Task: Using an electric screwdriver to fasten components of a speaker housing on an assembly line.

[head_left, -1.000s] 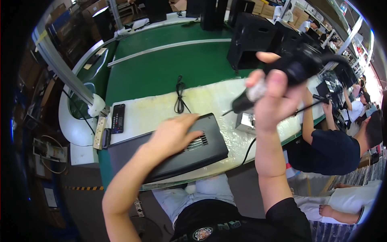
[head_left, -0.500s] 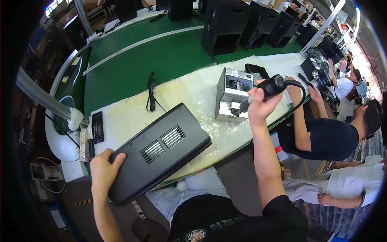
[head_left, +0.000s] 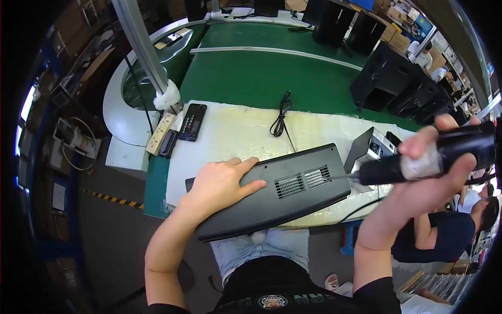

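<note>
A long black case [head_left: 251, 209] with two slotted vents lies at a slant over the table's near edge. My left hand [head_left: 222, 183] grips its far side toward the left end, thumb on the top face and fingers at the edge. Raised at the right, my right hand [head_left: 444, 180] is wrapped around a black corded electric screwdriver [head_left: 381, 171] with whitish wrapping on its body. Its thin bit points left over the right vent; whether the tip touches the case I cannot tell. A small metal-framed unit [head_left: 374, 149] stands beyond, partly hidden by the screwdriver.
A coiled black cord [head_left: 282, 118] lies behind the case. To the left are a black remote control [head_left: 192, 123], a power strip [head_left: 161, 133] and a metal post [head_left: 144, 49]. Black speaker cabinets [head_left: 381, 76] stand on the green surface. A seated person [head_left: 449, 233] is at the right.
My right hand has brought the screwdriver from the metal unit to the case's right vent. My left hand has shifted farther onto the case, which lies flatter across. The view has turned left.
</note>
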Demonstrator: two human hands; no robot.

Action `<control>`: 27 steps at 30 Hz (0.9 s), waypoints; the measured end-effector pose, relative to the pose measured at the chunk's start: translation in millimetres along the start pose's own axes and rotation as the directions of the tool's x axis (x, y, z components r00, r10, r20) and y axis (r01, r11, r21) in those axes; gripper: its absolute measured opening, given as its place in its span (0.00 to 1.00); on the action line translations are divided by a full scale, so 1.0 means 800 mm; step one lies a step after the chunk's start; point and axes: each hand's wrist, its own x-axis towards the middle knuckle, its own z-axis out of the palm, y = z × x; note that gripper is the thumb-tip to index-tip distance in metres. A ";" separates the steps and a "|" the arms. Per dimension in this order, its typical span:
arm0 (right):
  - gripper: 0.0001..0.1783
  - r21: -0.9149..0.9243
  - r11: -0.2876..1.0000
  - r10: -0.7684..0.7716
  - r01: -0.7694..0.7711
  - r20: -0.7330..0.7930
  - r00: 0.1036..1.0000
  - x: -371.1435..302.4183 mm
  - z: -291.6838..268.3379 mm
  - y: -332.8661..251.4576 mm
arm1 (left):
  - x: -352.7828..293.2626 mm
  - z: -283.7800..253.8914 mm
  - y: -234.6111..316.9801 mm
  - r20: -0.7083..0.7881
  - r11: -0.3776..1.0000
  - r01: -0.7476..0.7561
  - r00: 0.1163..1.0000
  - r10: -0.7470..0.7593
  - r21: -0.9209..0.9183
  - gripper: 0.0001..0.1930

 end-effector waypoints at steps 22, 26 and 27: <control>0.43 0.107 0.990 0.053 -0.096 0.350 0.935 -0.065 0.130 0.078 | 0.004 0.007 -0.011 -0.014 0.999 -0.038 0.999 0.038 -0.003 0.25; 0.42 0.115 0.991 0.027 -0.072 0.355 0.934 -0.067 0.130 0.087 | 0.003 0.008 -0.013 -0.042 0.998 -0.063 0.997 0.063 0.003 0.26; 0.39 0.133 0.988 0.030 -0.081 0.348 0.937 -0.067 0.131 0.089 | 0.003 0.008 -0.012 -0.042 0.998 -0.063 0.997 0.063 0.000 0.26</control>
